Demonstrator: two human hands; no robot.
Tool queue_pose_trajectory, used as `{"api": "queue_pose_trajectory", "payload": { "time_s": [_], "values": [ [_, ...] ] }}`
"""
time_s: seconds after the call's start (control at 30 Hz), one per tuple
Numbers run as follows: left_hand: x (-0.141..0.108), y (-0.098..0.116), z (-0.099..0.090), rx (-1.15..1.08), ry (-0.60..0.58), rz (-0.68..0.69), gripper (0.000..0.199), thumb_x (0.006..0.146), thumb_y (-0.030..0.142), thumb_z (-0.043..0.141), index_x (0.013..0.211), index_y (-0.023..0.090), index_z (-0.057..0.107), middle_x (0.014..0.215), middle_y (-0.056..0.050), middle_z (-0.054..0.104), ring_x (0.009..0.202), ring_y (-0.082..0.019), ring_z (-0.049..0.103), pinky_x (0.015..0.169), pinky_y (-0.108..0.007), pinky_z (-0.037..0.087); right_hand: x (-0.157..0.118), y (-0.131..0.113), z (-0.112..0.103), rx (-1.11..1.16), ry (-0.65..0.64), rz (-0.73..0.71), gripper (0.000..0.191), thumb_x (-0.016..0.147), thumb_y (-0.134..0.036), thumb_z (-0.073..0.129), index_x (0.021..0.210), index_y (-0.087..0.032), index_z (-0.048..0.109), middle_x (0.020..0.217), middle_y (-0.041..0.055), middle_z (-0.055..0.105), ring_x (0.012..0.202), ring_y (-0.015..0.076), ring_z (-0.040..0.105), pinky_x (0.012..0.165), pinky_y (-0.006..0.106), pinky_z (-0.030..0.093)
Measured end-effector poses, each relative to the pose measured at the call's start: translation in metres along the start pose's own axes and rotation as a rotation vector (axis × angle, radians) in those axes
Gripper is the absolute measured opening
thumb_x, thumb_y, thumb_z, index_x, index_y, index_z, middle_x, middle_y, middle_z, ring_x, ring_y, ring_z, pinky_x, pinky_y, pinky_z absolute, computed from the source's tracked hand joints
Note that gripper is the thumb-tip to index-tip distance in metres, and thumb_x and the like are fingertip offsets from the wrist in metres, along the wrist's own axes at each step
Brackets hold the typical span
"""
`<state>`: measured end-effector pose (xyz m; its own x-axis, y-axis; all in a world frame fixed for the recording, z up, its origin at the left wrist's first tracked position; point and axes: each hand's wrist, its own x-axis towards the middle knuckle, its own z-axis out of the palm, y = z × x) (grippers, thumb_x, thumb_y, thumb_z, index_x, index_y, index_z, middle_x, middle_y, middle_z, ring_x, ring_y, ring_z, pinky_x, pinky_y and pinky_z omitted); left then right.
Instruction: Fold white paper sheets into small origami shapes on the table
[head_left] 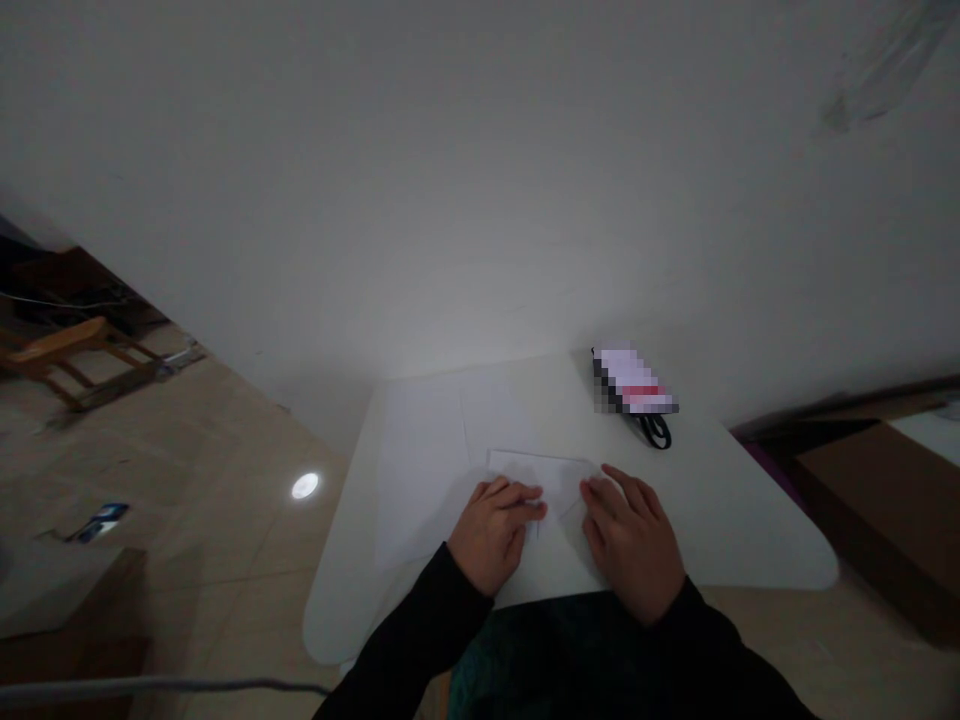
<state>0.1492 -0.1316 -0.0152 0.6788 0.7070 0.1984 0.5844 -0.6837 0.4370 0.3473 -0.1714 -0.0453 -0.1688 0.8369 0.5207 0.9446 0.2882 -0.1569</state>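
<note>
the left hand lies curled with its fingertips pressing on a folded sheet of white paper, and the right hand rests loosely spread at that sheet's right edge, neither pinching. a larger white sheet overlaps its left side on the white surface, with a blurred object beyond it.

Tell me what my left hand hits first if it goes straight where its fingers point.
Your left hand would probably meet your right hand's fingers first, across the folded white paper; depth is unclear from this view.
</note>
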Motion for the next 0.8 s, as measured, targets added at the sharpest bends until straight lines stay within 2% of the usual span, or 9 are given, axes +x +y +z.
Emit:
{"api": "queue_pose_trajectory", "payload": {
  "time_s": [0.2, 0.33, 0.43, 0.5, 0.6, 0.7, 0.8],
  "values": [
    [-0.001, 0.001, -0.002, 0.02, -0.046, -0.032, 0.032, 0.083, 0.011, 0.043, 0.106, 0.025, 0.062, 0.119, -0.002, 0.058, 0.104, -0.021, 0.049, 0.085, -0.039, 0.038, -0.019, -0.047, 0.006, -0.009, 0.057, -0.023, 0.028, 0.082, -0.005, 0.043, 0.099, -0.012, 0.064, 0.097, 0.0129, 0.062, 0.112, 0.0305, 0.047, 0.091, 0.046, 0.038],
    [0.001, 0.006, -0.003, 0.055, -0.06, -0.049, 0.029, 0.085, 0.015, 0.042, 0.104, 0.024, 0.063, 0.118, -0.002, 0.058, 0.104, -0.021, 0.049, 0.084, -0.04, 0.039, -0.023, -0.061, 0.008, 0.069, 0.104, -0.108, 0.031, 0.081, -0.004, 0.041, 0.101, -0.011, 0.063, 0.102, 0.0145, 0.06, 0.108, 0.0291, 0.049, 0.087, 0.045, 0.041],
    [0.003, 0.009, -0.005, 0.096, -0.067, -0.038, 0.028, 0.084, 0.014, 0.044, 0.103, 0.023, 0.063, 0.118, -0.003, 0.058, 0.103, -0.021, 0.05, 0.084, -0.039, 0.039, -0.017, -0.051, 0.003, 0.241, 0.037, -0.123, 0.034, 0.08, -0.004, 0.041, 0.102, -0.017, 0.064, 0.112, 0.0132, 0.057, 0.107, 0.0262, 0.05, 0.083, 0.043, 0.045],
    [0.003, 0.005, -0.009, 0.124, -0.078, -0.006, 0.032, 0.082, 0.01, 0.044, 0.106, 0.023, 0.062, 0.115, -0.004, 0.06, 0.103, -0.02, 0.051, 0.085, -0.038, 0.039, -0.011, -0.035, 0.0, 0.293, 0.016, -0.099, 0.039, 0.078, -0.001, 0.039, 0.105, -0.016, 0.062, 0.118, 0.0141, 0.055, 0.108, 0.0249, 0.05, 0.084, 0.043, 0.045],
    [-0.001, -0.01, -0.02, 0.159, -0.085, 0.081, 0.045, 0.08, 0.001, 0.04, 0.115, 0.024, 0.056, 0.117, -0.004, 0.059, 0.108, -0.018, 0.051, 0.091, -0.038, 0.037, -0.004, -0.007, 0.0, 0.32, -0.033, -0.116, 0.041, 0.078, 0.0, 0.039, 0.107, -0.017, 0.062, 0.116, 0.0121, 0.058, 0.109, 0.0224, 0.051, 0.086, 0.043, 0.045],
    [-0.01, -0.028, -0.035, 0.206, -0.078, 0.141, 0.057, 0.076, -0.005, 0.035, 0.121, 0.027, 0.051, 0.131, -0.003, 0.05, 0.121, -0.016, 0.042, 0.101, -0.041, 0.028, 0.001, 0.012, 0.005, 0.367, -0.06, -0.185, 0.041, 0.078, 0.0, 0.039, 0.108, -0.018, 0.062, 0.119, 0.0108, 0.058, 0.111, 0.0202, 0.052, 0.087, 0.04, 0.046],
    [-0.017, -0.035, -0.044, 0.2, -0.071, 0.154, 0.051, 0.078, -0.002, 0.039, 0.117, 0.027, 0.053, 0.131, -0.002, 0.05, 0.123, -0.016, 0.041, 0.103, -0.041, 0.025, 0.003, 0.017, 0.008, 0.397, -0.047, -0.204, 0.042, 0.078, -0.001, 0.039, 0.108, -0.019, 0.062, 0.119, 0.0098, 0.058, 0.111, 0.0195, 0.053, 0.087, 0.039, 0.047]
  ]
}}
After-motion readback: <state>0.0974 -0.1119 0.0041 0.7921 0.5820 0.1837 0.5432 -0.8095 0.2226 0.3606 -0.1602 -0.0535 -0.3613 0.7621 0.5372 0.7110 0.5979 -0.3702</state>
